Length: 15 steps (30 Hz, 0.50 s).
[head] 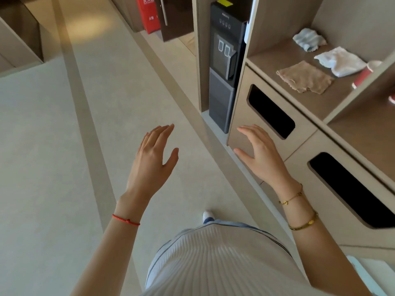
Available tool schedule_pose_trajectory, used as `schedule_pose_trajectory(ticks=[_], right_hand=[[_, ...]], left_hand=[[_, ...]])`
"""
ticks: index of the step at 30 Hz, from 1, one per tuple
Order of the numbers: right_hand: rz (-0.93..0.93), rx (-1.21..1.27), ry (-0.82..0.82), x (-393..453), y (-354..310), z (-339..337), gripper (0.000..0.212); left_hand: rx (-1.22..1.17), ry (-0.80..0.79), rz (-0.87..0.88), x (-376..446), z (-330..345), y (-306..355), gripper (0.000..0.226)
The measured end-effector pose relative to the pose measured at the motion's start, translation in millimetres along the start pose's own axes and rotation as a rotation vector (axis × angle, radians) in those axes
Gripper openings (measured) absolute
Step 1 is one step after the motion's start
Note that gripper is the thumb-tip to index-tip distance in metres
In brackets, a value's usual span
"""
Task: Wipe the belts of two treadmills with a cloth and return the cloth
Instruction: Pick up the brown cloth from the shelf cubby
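Three cloths lie on a brown shelf (pixel 267 58). The tan cloth (pixel 305 77) is flat, square and fuzzy. The white cloth (pixel 342 60) and the pale blue cloth (pixel 308 39) are crumpled and soft. Two dark slots with rounded corners are cut in the smooth cabinet (pixel 241 116) below. The left hand (pixel 152 159) and the right hand (pixel 260 154) are both spread out and hold nothing. One tall dark water machine (pixel 224 67) stands beside the cabinet.

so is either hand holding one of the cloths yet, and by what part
Nothing is held. The left hand and right hand are both open and empty; the flat tan cloth lies untouched on the wooden shelf.
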State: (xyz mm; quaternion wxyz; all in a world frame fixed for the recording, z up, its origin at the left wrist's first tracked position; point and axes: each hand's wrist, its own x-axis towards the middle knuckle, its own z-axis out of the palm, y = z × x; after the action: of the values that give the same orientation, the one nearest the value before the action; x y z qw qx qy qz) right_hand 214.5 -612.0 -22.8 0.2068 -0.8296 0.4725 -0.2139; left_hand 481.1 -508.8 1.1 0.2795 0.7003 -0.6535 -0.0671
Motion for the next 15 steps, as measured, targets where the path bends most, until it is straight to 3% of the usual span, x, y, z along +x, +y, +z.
schedule_pose_trajectory(ticks=[8,15], right_hand=[[0.076,-0.006,0.088,119,24,-5,0.052],[0.286,-0.002,0.182,183,56,12,0.054]], left_hand=[[-0.034,-0.050,0.121,147,22,-37,0.052],[-0.064,-0.155,0.309,277,57,-64,0.049]])
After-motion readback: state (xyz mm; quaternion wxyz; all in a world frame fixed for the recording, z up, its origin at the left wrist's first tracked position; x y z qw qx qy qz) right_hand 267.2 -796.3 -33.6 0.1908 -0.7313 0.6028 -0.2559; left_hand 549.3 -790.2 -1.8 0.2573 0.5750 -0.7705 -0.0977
